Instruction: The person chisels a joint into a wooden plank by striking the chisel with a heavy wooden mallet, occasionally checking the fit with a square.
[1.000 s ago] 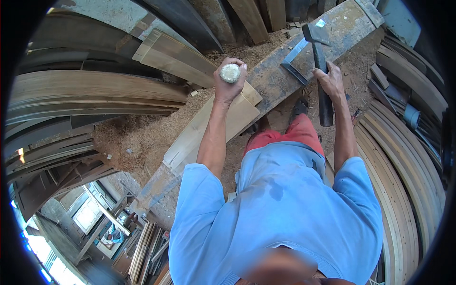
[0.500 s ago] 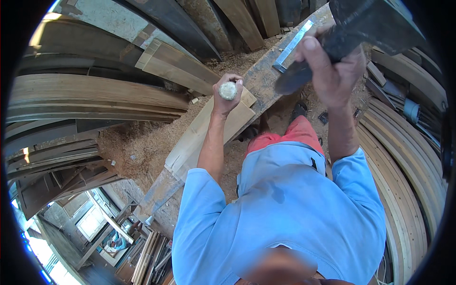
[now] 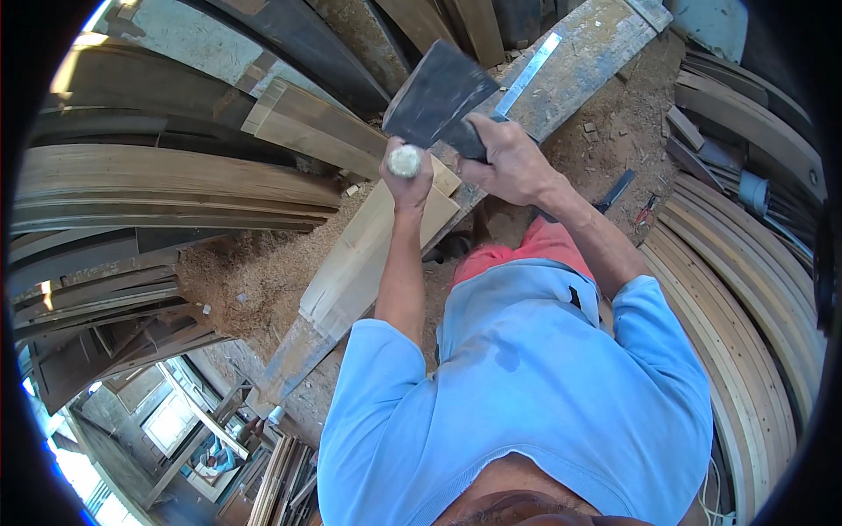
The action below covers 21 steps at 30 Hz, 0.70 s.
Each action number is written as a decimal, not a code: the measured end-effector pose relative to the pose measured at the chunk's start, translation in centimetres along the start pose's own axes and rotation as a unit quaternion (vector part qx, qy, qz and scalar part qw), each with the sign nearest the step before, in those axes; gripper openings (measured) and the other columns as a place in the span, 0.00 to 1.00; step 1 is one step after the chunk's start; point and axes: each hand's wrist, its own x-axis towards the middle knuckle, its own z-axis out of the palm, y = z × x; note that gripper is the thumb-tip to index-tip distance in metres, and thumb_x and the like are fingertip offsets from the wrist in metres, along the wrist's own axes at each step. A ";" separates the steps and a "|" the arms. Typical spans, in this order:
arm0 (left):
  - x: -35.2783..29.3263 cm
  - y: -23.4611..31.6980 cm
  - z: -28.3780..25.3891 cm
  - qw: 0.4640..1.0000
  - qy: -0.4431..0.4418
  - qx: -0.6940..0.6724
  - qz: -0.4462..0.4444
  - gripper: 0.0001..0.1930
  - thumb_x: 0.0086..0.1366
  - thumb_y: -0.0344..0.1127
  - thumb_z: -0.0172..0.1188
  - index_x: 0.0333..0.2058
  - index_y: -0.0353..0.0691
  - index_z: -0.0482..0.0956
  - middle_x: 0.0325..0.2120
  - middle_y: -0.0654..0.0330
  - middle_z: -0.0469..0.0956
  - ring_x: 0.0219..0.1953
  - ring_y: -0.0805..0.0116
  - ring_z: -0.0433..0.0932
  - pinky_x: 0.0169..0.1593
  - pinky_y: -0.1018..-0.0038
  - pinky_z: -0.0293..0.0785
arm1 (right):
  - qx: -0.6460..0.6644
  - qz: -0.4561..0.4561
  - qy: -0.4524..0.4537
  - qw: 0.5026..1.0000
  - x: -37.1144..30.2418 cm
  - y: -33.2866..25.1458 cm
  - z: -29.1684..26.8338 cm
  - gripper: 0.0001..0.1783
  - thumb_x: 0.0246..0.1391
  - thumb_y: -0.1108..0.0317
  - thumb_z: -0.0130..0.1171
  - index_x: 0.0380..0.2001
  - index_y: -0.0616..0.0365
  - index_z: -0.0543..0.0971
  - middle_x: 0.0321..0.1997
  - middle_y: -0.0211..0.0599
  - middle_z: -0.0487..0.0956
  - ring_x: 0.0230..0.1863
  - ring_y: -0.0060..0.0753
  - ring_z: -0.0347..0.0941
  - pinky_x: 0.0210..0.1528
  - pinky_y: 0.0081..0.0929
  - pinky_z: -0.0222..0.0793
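Note:
My left hand (image 3: 412, 188) is closed round the upright handle of a chisel (image 3: 404, 161), whose pale round butt faces up. The chisel's blade is hidden beneath the hand. In my right hand (image 3: 516, 165) is the handle of a dark mallet (image 3: 440, 93); its blocky head hangs just beyond the chisel's butt, and I cannot tell whether they touch. Under my left hand a pale wooden board (image 3: 364, 250) lies along a worn plank bench (image 3: 592, 57). A try square (image 3: 530, 75) with a shiny metal blade rests on the bench past my right hand.
Long planks (image 3: 175, 180) are stacked at the left, and more boards (image 3: 719, 324) at the right. Sawdust and shavings (image 3: 254, 289) cover the floor beside the bench. A pair of pliers (image 3: 647, 209) lies on the ground at the right. Far off at lower left sits a person (image 3: 217, 458).
My right hand has swung the mallet from the upper right, leftward to beside the chisel. My left hand, still round the chisel, has shifted slightly left.

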 end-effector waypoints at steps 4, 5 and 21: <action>2.1 -2.9 -0.3 0.994 0.105 -0.005 -0.043 0.04 0.66 0.30 0.67 0.37 0.37 0.81 0.30 0.67 0.78 0.33 0.79 0.75 0.41 0.77 0.74 | 0.083 -0.001 0.056 0.995 -0.4 -1.3 -1.4 0.15 0.50 0.71 0.65 0.41 0.64 0.76 0.24 0.46 0.77 0.26 0.43 0.77 0.34 0.36 0.73; 2.6 -2.9 -0.6 0.995 0.087 -0.009 -0.053 0.04 0.66 0.30 0.67 0.37 0.37 0.81 0.30 0.67 0.78 0.33 0.79 0.75 0.40 0.78 0.74 | 0.092 0.006 0.061 0.994 -0.7 -1.5 -2.1 0.15 0.51 0.72 0.65 0.42 0.64 0.76 0.23 0.41 0.75 0.25 0.35 0.75 0.33 0.32 0.72; 0.2 -0.4 -2.2 0.988 -0.142 0.027 0.049 0.10 0.58 0.26 0.67 0.40 0.35 0.84 0.34 0.60 0.85 0.34 0.73 0.81 0.42 0.75 0.77 | -0.083 -0.153 0.112 0.978 -0.6 0.5 1.1 0.13 0.51 0.67 0.66 0.38 0.63 0.78 0.28 0.50 0.82 0.31 0.53 0.82 0.35 0.43 0.76</action>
